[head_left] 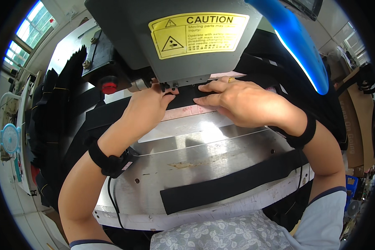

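A piece of black fabric [185, 99] lies under the head of a grey sewing machine [137, 37]. Along its near edge runs a pale pink strip [181, 112] with marks on it. My left hand [142, 107] is at the fabric's left, close to the needle area. Its thumb and fingertips are drawn together on the cloth, and the machine hides part of the fingers. From the right, my right hand [248, 102] rests on the same fabric, its fingers stretched forward and slightly apart, pressing it flat.
Another black fabric strip [225, 187] lies along the near edge of the metal table [154, 166]. Dark cloth is piled at left [50, 112]. A red button [109, 85] sits low on the machine; a blue lamp-like arm [300, 46] hangs at upper right. Cardboard [356, 121] stands at right.
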The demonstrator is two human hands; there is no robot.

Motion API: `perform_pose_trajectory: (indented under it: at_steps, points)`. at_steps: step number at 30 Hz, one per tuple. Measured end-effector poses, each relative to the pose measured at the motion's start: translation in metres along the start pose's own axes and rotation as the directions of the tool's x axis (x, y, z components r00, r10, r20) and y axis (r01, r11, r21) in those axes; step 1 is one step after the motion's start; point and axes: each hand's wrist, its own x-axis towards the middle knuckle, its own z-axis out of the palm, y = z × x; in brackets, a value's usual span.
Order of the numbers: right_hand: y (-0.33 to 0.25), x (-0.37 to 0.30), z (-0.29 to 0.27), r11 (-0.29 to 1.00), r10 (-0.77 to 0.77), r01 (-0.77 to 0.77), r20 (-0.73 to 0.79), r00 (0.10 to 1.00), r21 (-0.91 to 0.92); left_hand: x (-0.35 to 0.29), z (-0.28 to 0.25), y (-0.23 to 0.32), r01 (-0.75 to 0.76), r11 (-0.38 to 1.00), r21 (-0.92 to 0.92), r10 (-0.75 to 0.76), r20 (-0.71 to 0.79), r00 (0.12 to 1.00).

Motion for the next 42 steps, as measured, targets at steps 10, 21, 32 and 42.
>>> perform_pose_trajectory:
  at_steps: [10, 21, 32, 42]
  points:
    - [0.001, 0.001, 0.001, 1.0, -0.017, 0.017, -0.012, 1.0, -0.009, -0.018, -0.007, -0.009, -0.257, 0.964, 0.073, 0.247, 0.126, 0.961]
    - [-0.005, 0.0, -0.006, 0.999, 0.019, -0.021, 0.073, 0.997, 0.031, -0.022, -0.01, -0.005, -0.232, 0.972, 0.045, 0.222, 0.162, 0.962]
    - [0.005, -0.002, -0.001, 1.0, -0.003, 0.003, 0.038, 0.999, 0.006, -0.017, -0.005, -0.004, -0.286, 0.949, 0.131, 0.266, 0.152, 0.952]
    - [0.021, 0.013, -0.001, 0.995, 0.009, -0.003, -0.058, 0.998, 0.104, 0.001, -0.01, -0.003, -0.113, 0.965, 0.235, 0.065, 0.202, 0.977]
